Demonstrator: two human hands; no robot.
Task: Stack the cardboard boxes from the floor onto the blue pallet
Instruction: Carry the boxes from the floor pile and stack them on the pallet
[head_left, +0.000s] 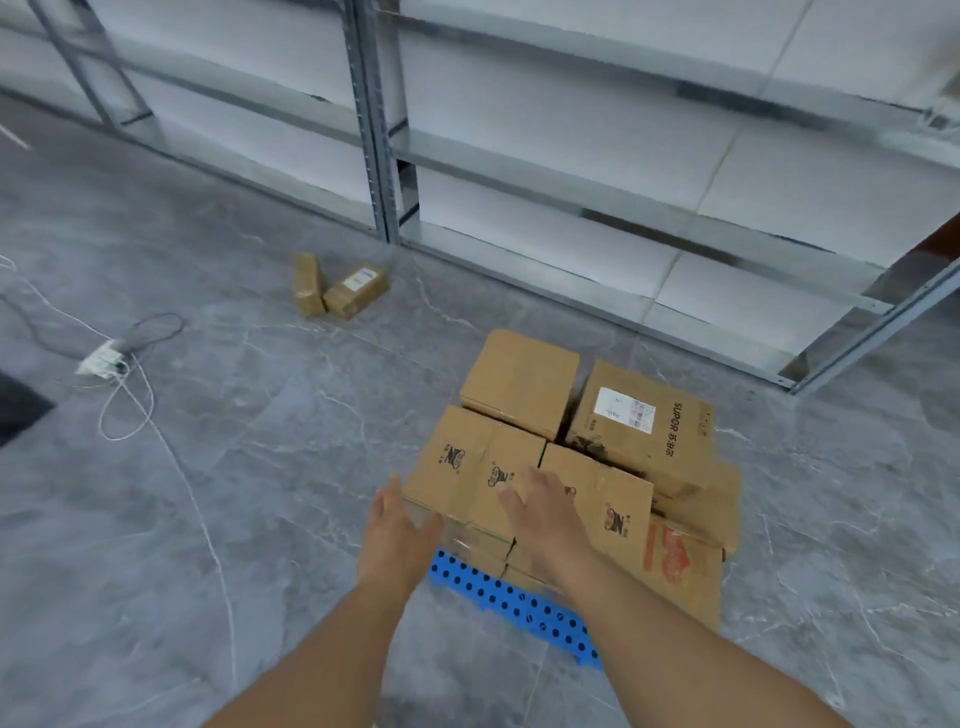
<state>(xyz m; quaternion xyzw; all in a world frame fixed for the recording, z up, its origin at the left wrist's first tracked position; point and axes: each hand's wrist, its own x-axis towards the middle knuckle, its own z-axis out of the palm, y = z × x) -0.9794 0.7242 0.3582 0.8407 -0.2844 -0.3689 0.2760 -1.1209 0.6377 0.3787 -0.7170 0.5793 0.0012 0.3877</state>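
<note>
A blue perforated pallet (514, 605) lies on the grey floor, mostly covered by several stacked cardboard boxes. The near-left top box (457, 462) carries black logos; a box marked SUPOR (644, 426) sits at the back right. My left hand (397, 530) is open beside the near-left corner of the stack, fingers straight. My right hand (540, 504) lies flat and open on top of the front boxes. Two small cardboard boxes (337, 286) rest on the floor farther off, near the shelving post.
Grey metal shelving (384, 156) runs along the back and right. A white power strip (104, 358) with dark and white cables trails across the floor at the left. A dark object (21, 410) shows at the left edge.
</note>
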